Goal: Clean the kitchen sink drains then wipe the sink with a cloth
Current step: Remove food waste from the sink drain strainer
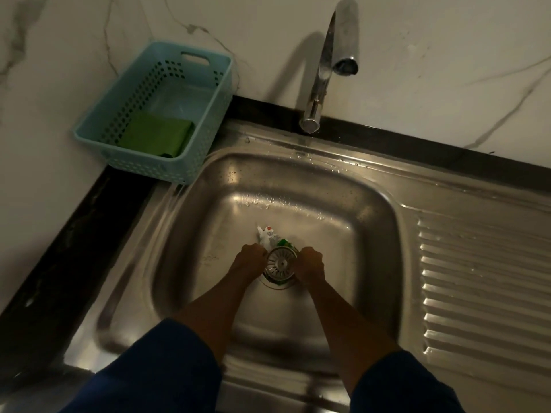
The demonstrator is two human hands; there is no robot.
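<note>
A round metal drain strainer [279, 263] sits over the drain at the bottom of the stainless steel sink [343, 204]. My left hand [250, 261] grips its left rim and my right hand [310, 265] grips its right rim, fingers curled. Crumpled white and green wrapper scraps [272, 237] lie just behind the strainer, partly under it. A folded green cloth [156, 138] lies in the light blue plastic basket [119, 114] on the counter at the sink's back left corner.
A chrome tap [325, 70] rises behind the basin, its spout over the back edge; no water runs. A ribbed draining board [483, 293] lies to the right. Black counter edging [59, 263] and a marble wall surround the sink. Water drops dot the basin.
</note>
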